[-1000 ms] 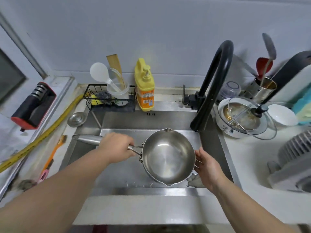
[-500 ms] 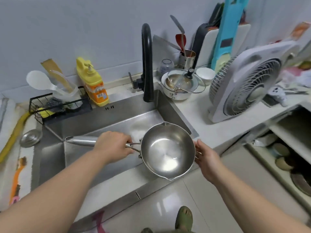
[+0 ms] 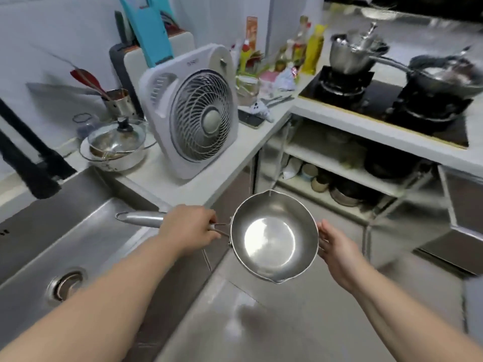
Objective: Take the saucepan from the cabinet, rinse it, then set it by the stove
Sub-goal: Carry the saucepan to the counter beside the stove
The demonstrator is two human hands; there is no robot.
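The left hand (image 3: 189, 229) gripped the saucepan (image 3: 274, 236) by its handle above the floor; the right hand (image 3: 337, 250) lay open against its rim. The stove (image 3: 384, 103) sat beyond, carrying 2 pots.

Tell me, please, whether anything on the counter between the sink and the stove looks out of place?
The white box fan stands out: an electric appliance leaning back on the counter close beside the sink, against the cutting boards. The glass lid also sits tilted on its white pot. The saucepan itself looks empty and undamaged.
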